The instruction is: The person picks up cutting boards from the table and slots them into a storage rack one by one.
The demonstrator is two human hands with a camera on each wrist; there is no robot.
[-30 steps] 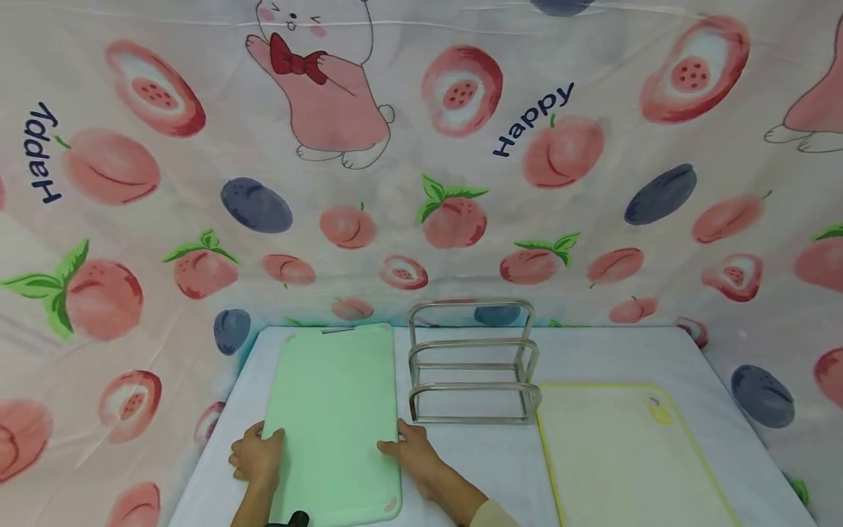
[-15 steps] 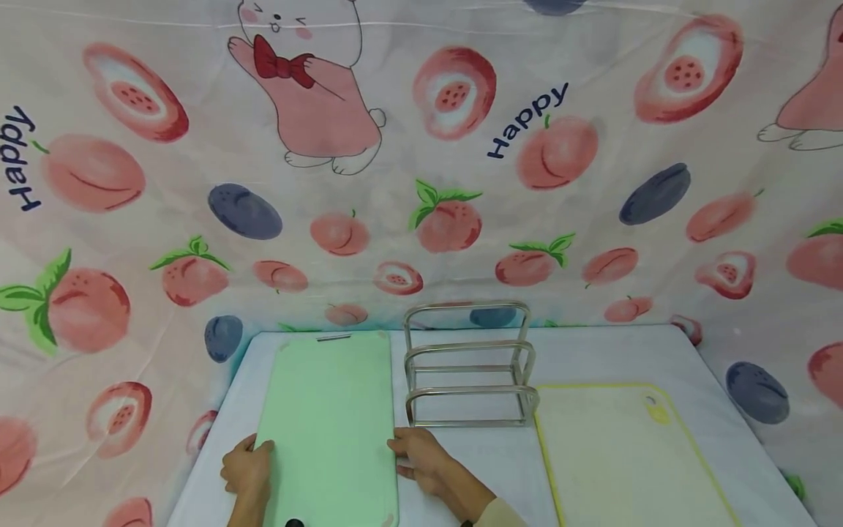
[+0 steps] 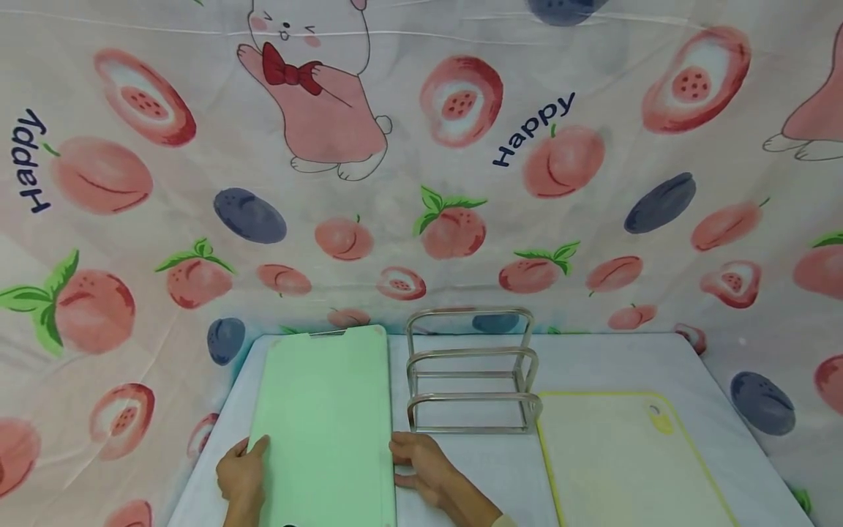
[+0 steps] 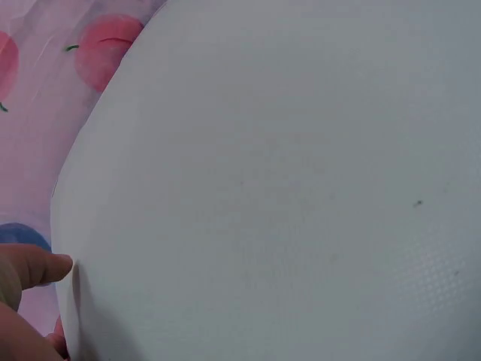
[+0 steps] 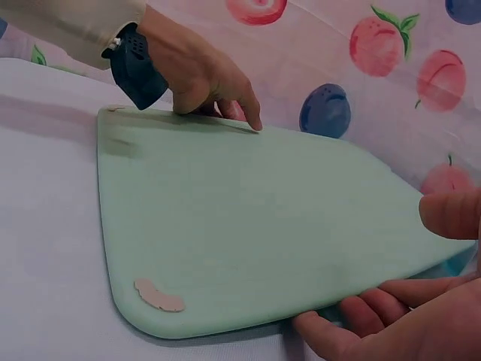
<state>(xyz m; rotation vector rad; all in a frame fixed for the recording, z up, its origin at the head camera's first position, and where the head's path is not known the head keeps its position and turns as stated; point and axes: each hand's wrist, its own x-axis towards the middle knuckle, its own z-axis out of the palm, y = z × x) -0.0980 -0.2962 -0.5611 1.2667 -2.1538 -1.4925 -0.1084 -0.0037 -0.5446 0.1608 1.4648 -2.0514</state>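
A pale green cutting board (image 3: 323,424) lies lengthwise between my two hands, its far end overlapping the back edge of the table. My left hand (image 3: 241,474) grips the left long edge, thumb on top; its lower fingers are mostly hidden. At the opposite edge my right hand (image 3: 424,468) holds the board, with fingers along and under the rim and the thumb (image 5: 451,214) above it in the right wrist view. Most of the left wrist view is filled by the board's surface (image 4: 263,180), with my left thumb (image 4: 52,267) at its edge.
A metal wire rack (image 3: 470,398) with upright loops stands just right of the green board. Farther right lies a whitish board with a yellow rim (image 3: 619,454). A fruit-print cloth (image 3: 461,219) hangs behind the white table (image 3: 593,359).
The board's far end has risen slightly against the table's back edge. Both hands have moved a little toward me along the board's edges, and the right hand's fingers have shifted at the rim.
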